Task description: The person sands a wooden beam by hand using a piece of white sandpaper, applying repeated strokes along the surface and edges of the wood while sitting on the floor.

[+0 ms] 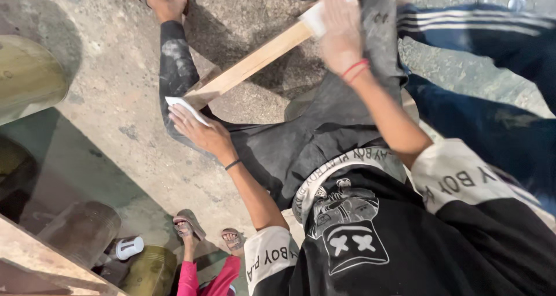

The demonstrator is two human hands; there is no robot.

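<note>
Workpiece: long pale wooden batten [249, 64], running diagonally from left of centre up to the top centre of the frame, resting across the person's dark trouser legs.
Left hand [200, 131]: fingers extended flat, pressing a small white sheet of abrasive paper [184, 106] against the lower end of the batten.
Right hand [341, 32]: motion-blurred; fingers curved over a second white sheet [315, 17] at the upper end of the batten; red band at the wrist.
Batten edges: long upper edge exposed between the two hands; lower end hidden under the left hand's sheet.
Open room: bare rough concrete floor [116, 81] left of the batten.
Obstructions: olive-green rounded container [29, 76] at the left edge; another person's sandalled feet [211, 232] at lower centre; blue striped trouser leg [492, 35] at upper right.
</note>
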